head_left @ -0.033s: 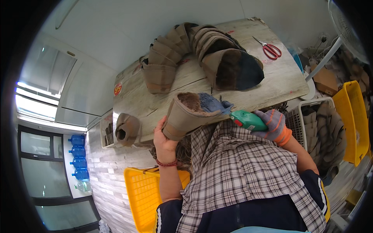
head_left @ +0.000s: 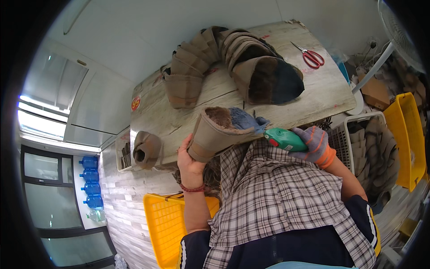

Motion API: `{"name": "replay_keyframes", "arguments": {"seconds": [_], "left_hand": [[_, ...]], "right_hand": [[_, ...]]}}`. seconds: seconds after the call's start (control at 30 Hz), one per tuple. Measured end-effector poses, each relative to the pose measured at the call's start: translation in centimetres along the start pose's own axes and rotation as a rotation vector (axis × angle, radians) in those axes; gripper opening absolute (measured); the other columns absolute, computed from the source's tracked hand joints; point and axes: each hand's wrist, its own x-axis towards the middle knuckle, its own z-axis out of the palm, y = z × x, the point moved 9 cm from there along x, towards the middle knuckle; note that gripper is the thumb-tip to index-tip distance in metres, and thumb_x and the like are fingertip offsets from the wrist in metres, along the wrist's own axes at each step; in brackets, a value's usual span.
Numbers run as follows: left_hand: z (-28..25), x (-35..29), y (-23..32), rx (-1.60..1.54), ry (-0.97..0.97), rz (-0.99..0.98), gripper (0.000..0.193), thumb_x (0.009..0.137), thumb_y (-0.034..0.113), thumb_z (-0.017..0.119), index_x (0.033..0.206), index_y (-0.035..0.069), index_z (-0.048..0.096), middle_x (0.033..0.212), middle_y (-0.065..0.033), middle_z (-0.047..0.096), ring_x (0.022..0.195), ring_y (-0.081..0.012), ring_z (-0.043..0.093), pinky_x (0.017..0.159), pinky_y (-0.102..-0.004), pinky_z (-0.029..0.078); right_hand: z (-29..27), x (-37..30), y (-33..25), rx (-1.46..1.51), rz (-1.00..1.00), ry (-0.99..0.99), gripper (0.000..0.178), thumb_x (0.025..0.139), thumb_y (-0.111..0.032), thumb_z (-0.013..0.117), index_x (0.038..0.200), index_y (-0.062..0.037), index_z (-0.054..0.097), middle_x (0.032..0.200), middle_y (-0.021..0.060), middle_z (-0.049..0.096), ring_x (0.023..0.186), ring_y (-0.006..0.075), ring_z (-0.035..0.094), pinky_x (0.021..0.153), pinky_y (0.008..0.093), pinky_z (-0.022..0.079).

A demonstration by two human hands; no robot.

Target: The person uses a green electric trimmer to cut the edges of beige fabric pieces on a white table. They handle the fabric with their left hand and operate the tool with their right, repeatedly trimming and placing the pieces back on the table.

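Observation:
My left hand [head_left: 190, 162] grips a taupe boot upper [head_left: 207, 141] by its side, bare fingers wrapped round it. Brown and blue fleece lines its opening, which faces up and away from me. In my right hand [head_left: 316, 145], which wears a grey glove with orange stripes, is a green handheld power cutter [head_left: 284, 139]. Its front end points at the tufted blue edge of the upper; whether the two touch I cannot tell. Behind the upper, a curved row of nested boot uppers [head_left: 186, 65] lies on the worn wooden table [head_left: 309, 101].
Red-handled scissors [head_left: 312, 59] lie at the table's far right. Another upper [head_left: 148, 150] hangs at the left edge beside a small bin [head_left: 120, 154]. A yellow basket [head_left: 154, 224] stands below left. At right are a white basket [head_left: 342, 148] of uppers, a yellow crate [head_left: 405, 148] and a fan [head_left: 398, 33].

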Motion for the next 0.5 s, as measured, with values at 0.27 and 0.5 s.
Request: {"name": "replay_keyframes", "arguments": {"seconds": [0.27, 0.5], "left_hand": [[1.6, -0.1, -1.3, 0.056, -0.009, 0.003, 0.034, 0.093, 0.019, 0.047, 0.12, 0.0, 0.053, 0.121, -0.0176, 0.058, 0.112, -0.0333, 0.055, 0.094, -0.0491, 0.045], [5.1, -2.0, -2.6, 0.044, -0.103, 0.118, 0.037, 0.096, 0.021, 0.045, 0.126, 0.0, 0.049, 0.129, -0.0161, 0.053, 0.118, -0.0315, 0.051, 0.101, -0.0482, 0.04]], "right_hand": [[0.6, 0.6, -0.2, 0.017, 0.01, -0.004, 0.075, 0.053, -0.041, 0.086, 0.111, -0.0012, 0.059, 0.074, 0.0093, 0.062, 0.059, 0.0248, 0.058, 0.055, 0.0345, 0.047], [0.4, 1.7, -1.3, 0.101, 0.031, 0.101, 0.074, 0.054, -0.044, 0.085, 0.11, -0.0023, 0.061, 0.069, 0.0064, 0.06, 0.057, 0.0231, 0.056, 0.054, 0.0335, 0.046]]}}
